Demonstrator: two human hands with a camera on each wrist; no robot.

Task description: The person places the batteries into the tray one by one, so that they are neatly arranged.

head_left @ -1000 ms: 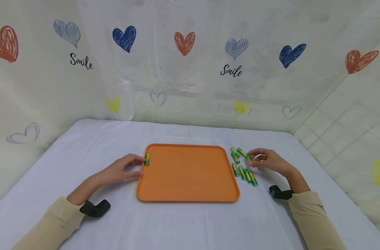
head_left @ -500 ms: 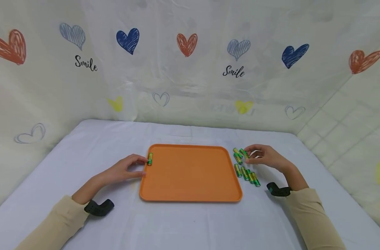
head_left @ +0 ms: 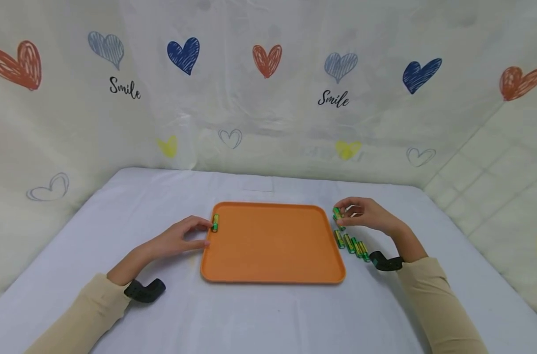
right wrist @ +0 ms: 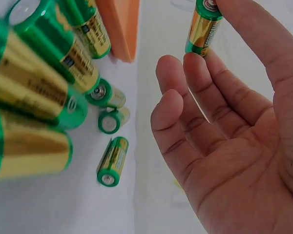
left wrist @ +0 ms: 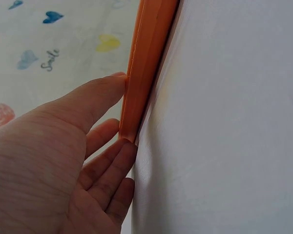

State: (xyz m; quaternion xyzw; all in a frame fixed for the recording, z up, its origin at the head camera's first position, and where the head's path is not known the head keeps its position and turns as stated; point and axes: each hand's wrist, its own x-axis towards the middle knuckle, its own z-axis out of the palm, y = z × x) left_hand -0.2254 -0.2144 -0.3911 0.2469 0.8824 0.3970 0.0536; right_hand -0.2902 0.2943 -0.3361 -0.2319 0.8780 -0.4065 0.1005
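Note:
A green-and-gold battery (right wrist: pixel 204 29) is pinched between the thumb and fingers of my right hand (head_left: pixel 367 215), raised near the tray's far right corner. Loose batteries (right wrist: pixel 112 161) lie below that hand, partly hidden by it in the head view. My left hand (head_left: pixel 180 238) touches the left rim of an orange tray (head_left: pixel 272 246), its thumb (left wrist: pixel 105 92) and fingertips against the edge. Just inside that rim lies a single battery (head_left: pixel 215 222), close by my left index fingertip.
Several more batteries (head_left: pixel 358 248) lie in a slanting row beside the tray's right edge. A white cloth (head_left: pixel 259 314) covers the table. Behind it hangs a pale backdrop (head_left: pixel 272 113) printed with hearts.
My right hand has picked up the battery and carried it left, over the other batteries towards the tray. My left hand stays at the tray's rim. The head view has shifted slightly.

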